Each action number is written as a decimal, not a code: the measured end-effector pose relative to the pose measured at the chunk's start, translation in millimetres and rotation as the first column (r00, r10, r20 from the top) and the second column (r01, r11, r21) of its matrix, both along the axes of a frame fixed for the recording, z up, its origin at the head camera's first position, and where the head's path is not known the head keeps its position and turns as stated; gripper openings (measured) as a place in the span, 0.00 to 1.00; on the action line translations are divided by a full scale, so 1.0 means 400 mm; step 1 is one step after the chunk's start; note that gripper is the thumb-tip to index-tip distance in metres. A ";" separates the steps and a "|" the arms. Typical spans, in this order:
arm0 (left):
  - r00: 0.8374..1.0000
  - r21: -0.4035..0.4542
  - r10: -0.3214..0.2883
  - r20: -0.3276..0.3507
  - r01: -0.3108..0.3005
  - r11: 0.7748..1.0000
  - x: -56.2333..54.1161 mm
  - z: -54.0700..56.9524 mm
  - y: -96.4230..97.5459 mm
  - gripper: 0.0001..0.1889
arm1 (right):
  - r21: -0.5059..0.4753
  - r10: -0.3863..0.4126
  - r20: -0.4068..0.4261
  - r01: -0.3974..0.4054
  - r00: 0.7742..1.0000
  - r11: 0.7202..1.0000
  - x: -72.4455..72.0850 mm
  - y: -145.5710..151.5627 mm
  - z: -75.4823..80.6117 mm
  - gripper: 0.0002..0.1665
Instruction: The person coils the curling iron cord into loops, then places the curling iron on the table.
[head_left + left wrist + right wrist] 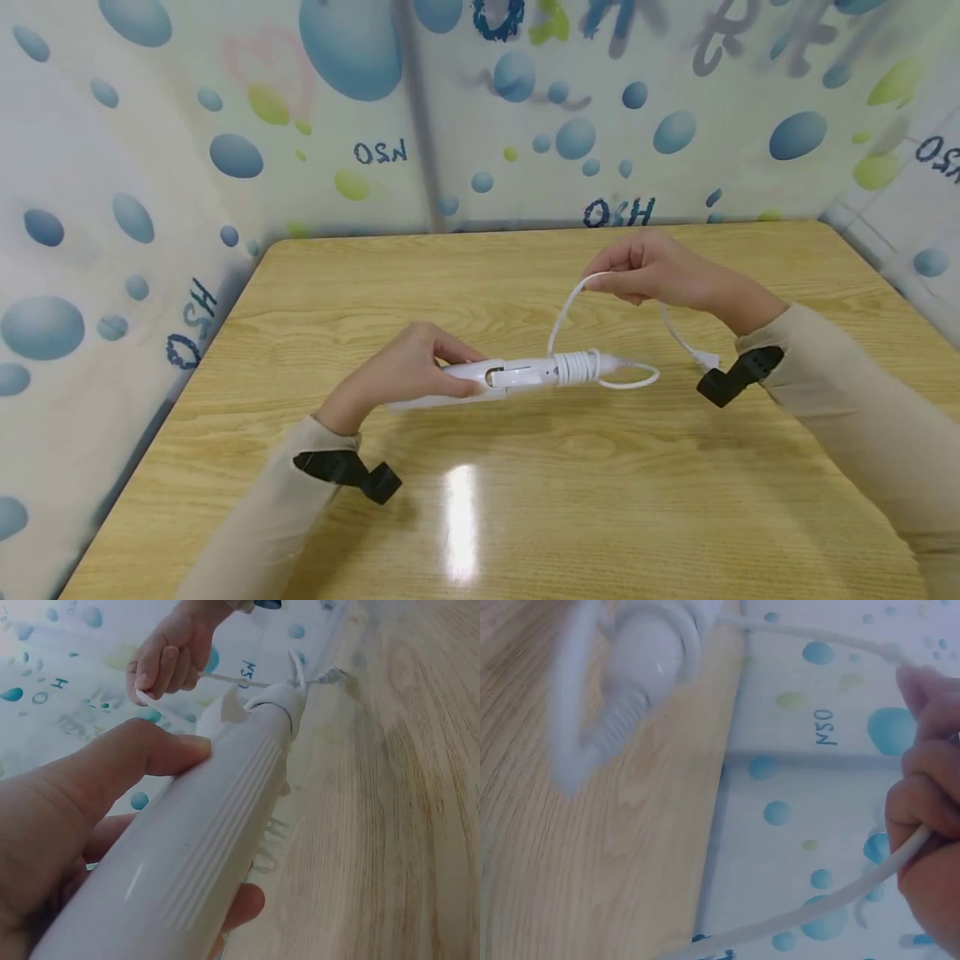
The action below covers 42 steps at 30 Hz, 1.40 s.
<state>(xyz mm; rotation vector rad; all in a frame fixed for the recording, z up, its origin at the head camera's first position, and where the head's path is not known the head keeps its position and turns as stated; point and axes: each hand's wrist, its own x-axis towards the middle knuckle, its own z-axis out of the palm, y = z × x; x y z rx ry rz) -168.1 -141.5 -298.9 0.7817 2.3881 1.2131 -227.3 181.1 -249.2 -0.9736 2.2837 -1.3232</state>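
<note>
A white hair iron (517,377) lies level just above the table, its cord (577,367) coiled several times round one end. My left hand (408,367) grips the other end, the thumb along the ribbed white body (217,817) in the left wrist view. Up and to the right, my right hand (652,271) pinches the cord, which rises in an arc from the coils. Past those fingers the loose cord hangs down to a white plug (707,359). In the right wrist view the curled fingers hold the cord (832,900), and a loop stands out at the cord's base.
The wooden table (525,492) spreads beneath both hands. Behind it and to the left hangs a pale sheet (480,125) with blue and green spots. Dark wrist cameras are strapped over both sleeves (832,392).
</note>
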 end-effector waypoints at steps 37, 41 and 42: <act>0.859 0.501 0.507 -0.072 -0.408 0.763 -0.026 0.015 0.006 0.18 | -0.089 0.066 -0.121 -0.077 0.990 0.993 0.094 0.022 -0.050 0.24; 0.869 0.543 0.495 -0.028 -0.402 0.737 -0.018 0.030 0.009 0.19 | -0.085 0.083 -0.075 -0.090 0.994 0.992 0.075 0.049 -0.068 0.24; 0.872 0.551 0.489 -0.018 -0.400 0.732 -0.015 0.035 0.008 0.19 | -0.089 0.094 -0.060 -0.099 0.994 0.991 0.071 0.056 -0.072 0.24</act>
